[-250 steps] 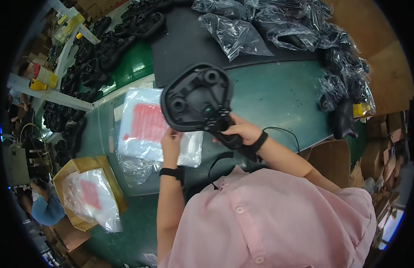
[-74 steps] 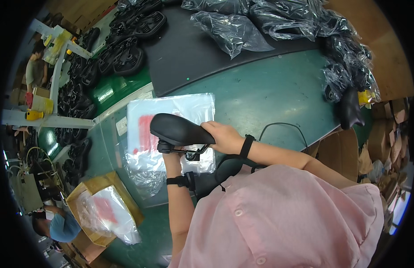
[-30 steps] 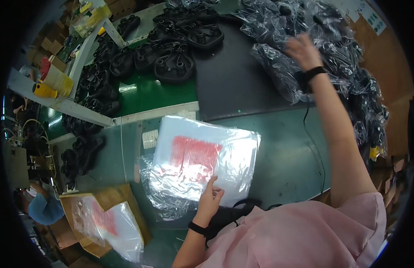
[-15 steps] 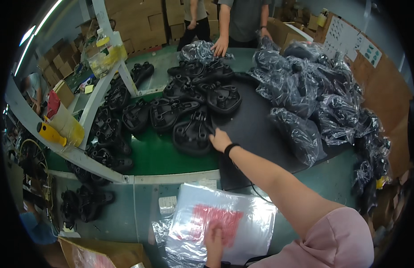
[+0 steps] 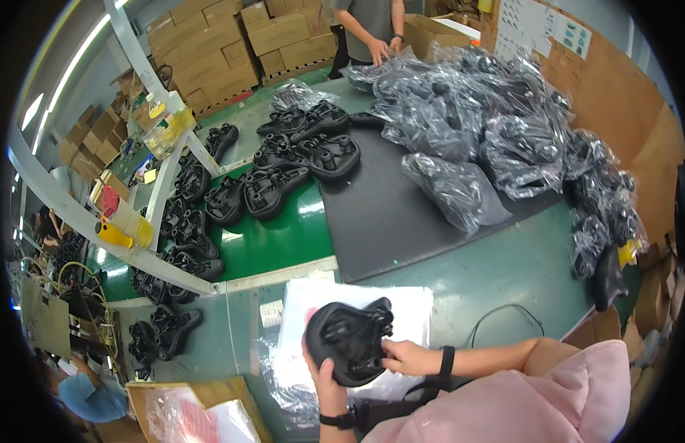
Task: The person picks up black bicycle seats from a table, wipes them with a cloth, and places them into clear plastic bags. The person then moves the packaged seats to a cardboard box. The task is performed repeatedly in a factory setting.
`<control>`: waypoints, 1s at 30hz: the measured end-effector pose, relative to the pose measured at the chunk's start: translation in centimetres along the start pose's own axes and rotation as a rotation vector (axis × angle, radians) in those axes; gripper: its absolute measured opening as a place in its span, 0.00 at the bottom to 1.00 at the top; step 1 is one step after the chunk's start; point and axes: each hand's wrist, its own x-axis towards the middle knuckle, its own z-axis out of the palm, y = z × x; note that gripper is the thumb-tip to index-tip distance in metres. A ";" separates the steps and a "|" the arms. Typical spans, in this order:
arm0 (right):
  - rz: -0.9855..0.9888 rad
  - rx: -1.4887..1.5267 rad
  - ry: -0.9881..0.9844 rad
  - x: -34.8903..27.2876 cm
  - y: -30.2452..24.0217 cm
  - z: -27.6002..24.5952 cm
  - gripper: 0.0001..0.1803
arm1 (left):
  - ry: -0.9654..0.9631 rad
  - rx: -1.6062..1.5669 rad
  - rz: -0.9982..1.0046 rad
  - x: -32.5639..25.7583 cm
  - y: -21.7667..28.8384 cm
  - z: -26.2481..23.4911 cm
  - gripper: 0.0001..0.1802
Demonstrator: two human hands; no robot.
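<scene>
1. Moved since the earlier frame: one saddle [image 5: 346,341] is off the near end of the group on the green strip [image 5: 302,229] and now sits in both hands, above the stack of bags [image 5: 410,304]. Right hand [image 5: 412,359] is back from the strip; left hand [image 5: 329,384] is up from the bags.
2. Saddle condition: black, underside turned up to the camera, tilted. It hides part of the stack; contact between the two cannot be told.
3. Left hand: curled around the lower left edge of the saddle, thumb over the rim.
4. Right hand: narrow, thumb and fingers together on the right side of the saddle.
5. Stack: clear bags with red print, lying on the green worktop [image 5: 460,269], partly covering a white label.
6. Strip: several loose saddles [image 5: 276,192] lie crowded together, most with undersides up.
7. Black mat [image 5: 379,236]: one wrapped saddle [image 5: 454,193] lies apart, in front of a heap of wrapped saddles [image 5: 438,107].
8. Right of the worktop: a thin black cable [image 5: 508,310] lies curved near the edge.
9. Lower left: an open box [image 5: 139,407] contains more bags.
10. Far side: a co-worker [image 5: 368,22] has both hands at the heap.
</scene>
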 end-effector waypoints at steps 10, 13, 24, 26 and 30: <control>-0.336 -0.273 0.406 -9.0 0.2 -5.4 0.16 | 0.129 0.277 -0.102 -5.5 -3.3 -0.3 0.26; -0.519 -0.716 0.394 -10.8 -2.3 -11.5 0.42 | -0.043 0.207 -0.139 -6.3 1.4 2.6 0.28; -0.165 1.679 -0.176 -13.0 -2.0 -10.8 0.33 | -0.886 1.324 1.067 -14.7 5.3 21.2 0.35; -0.027 1.656 0.073 -13.7 -1.3 -8.6 0.36 | -0.894 1.568 0.846 -14.3 2.8 22.1 0.38; -0.091 1.634 -0.511 -17.3 2.0 -8.7 0.36 | -0.545 1.708 0.909 -6.6 0.3 20.3 0.35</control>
